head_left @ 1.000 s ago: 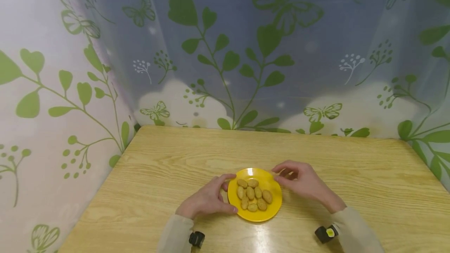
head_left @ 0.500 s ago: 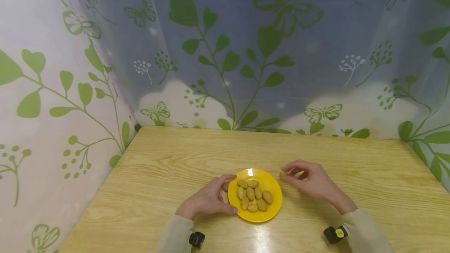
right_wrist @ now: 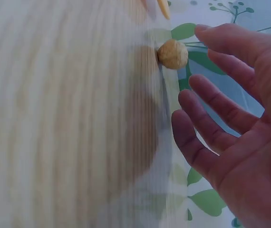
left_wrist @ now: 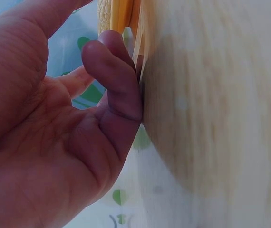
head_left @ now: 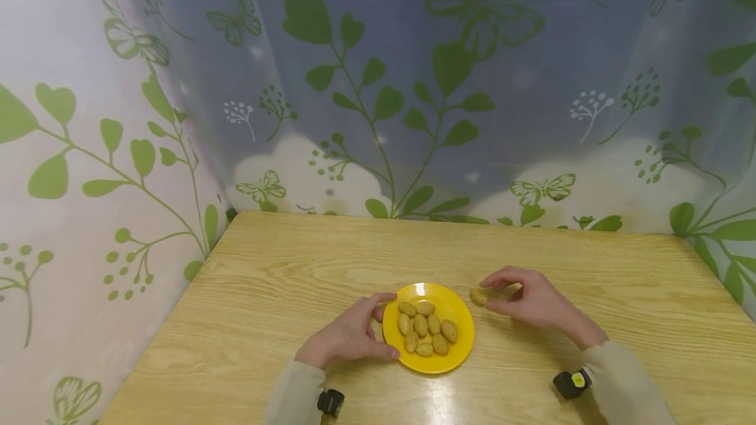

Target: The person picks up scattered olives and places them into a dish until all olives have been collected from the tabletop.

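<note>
A yellow plate [head_left: 434,364] on the table bears several light-brown walnuts [head_left: 420,325]. My left hand [head_left: 348,334] holds the plate's left side, thumb at the near rim and forefinger at the far rim. Its lower fingers curl against the table in the left wrist view. One single walnut [head_left: 478,296] lies on the table just right of the plate. Around it, my right hand [head_left: 528,299] has its thumb and fingers spread. From the right wrist view, a gap shows between this walnut [right_wrist: 173,54] and the fingertips.
The plate stands on a wood-grain table [head_left: 283,261]. A curtain [head_left: 331,103] with leaf and butterfly prints hangs behind the far edge, and similar printed cloth [head_left: 88,228] covers the left side. Both wrists carry small black cameras.
My right hand has moved right from the plate's rim with a walnut between its fingers, then let it go on the table. The left hand and the plate have stayed put.
</note>
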The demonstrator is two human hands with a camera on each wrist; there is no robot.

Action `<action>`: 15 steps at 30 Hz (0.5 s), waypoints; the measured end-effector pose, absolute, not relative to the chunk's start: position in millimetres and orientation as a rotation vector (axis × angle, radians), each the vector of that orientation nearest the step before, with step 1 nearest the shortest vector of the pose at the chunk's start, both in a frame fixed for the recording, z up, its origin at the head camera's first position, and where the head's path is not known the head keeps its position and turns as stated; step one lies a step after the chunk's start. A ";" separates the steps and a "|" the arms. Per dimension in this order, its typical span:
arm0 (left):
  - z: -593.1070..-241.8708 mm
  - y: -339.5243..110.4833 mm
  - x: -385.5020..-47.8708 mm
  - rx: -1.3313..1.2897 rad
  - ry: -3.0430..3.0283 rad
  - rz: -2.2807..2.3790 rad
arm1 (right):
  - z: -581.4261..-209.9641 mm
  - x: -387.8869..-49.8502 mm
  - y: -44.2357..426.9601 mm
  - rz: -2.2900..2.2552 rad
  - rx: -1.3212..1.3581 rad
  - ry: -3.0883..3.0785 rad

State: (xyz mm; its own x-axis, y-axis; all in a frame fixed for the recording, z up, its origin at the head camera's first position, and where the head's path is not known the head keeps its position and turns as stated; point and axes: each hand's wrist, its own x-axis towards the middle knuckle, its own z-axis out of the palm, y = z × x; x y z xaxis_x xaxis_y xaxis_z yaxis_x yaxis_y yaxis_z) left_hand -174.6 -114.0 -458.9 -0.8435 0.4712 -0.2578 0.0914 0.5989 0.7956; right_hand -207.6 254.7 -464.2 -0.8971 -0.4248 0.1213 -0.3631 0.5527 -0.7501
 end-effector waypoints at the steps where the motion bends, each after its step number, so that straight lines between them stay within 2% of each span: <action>1: -459.3 -114.0 -174.7 0.445 2.382 1.147 | -464.4 -209.2 255.7 -1.267 -0.691 2.696; 15: -459.4 -114.5 -175.4 0.443 2.368 1.151 | -469.5 -222.9 259.3 -1.140 -0.673 2.643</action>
